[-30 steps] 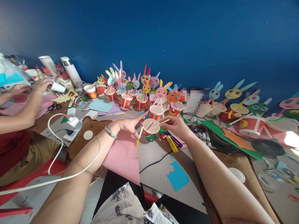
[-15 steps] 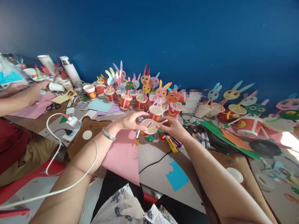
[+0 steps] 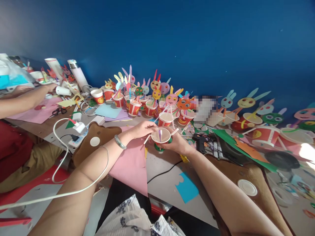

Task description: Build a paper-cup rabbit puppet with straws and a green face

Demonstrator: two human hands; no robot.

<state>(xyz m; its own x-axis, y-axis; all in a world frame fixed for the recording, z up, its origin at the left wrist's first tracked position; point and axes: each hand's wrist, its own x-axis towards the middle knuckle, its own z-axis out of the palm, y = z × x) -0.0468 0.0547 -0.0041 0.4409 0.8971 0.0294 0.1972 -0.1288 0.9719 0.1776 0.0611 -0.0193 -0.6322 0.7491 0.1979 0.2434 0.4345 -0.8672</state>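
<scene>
At the far left, a co-worker's forearm [image 3: 27, 102] reaches over pink paper [image 3: 27, 115], the hand there too blurred to read. Black-handled scissors [image 3: 59, 112] lie just beside that paper, and a pale flask [image 3: 79, 77] stands near the blue wall [image 3: 157, 36]. Next comes a white charger [image 3: 79, 127] plugged into a power strip [image 3: 76, 141], then a brown pad [image 3: 108, 132] with a white disc on it. A light blue sheet [image 3: 108, 110] lies behind the pad, and a large pink sheet [image 3: 130, 165] lies under the person's left forearm.

The left hand [image 3: 144, 129], a bangle on its wrist, has its fingers at the left side of a paper cup [image 3: 155, 133]; whether they pinch it cannot be told. The cup is upright, mouth up, at the middle of the desk, with pale strips jutting from both sides and a purple-and-white strip inside. Behind it stand red cups topped with paper rabbit faces, a pink face [image 3: 171, 99] among them. The right hand [image 3: 177, 145] is wrapped round the cup's right side.

Farther right are a cut blue sheet [image 3: 187, 188], a black glue gun [image 3: 199, 143], an orange piece [image 3: 249, 149] on green paper [image 3: 221, 135], and more rabbit cups.
</scene>
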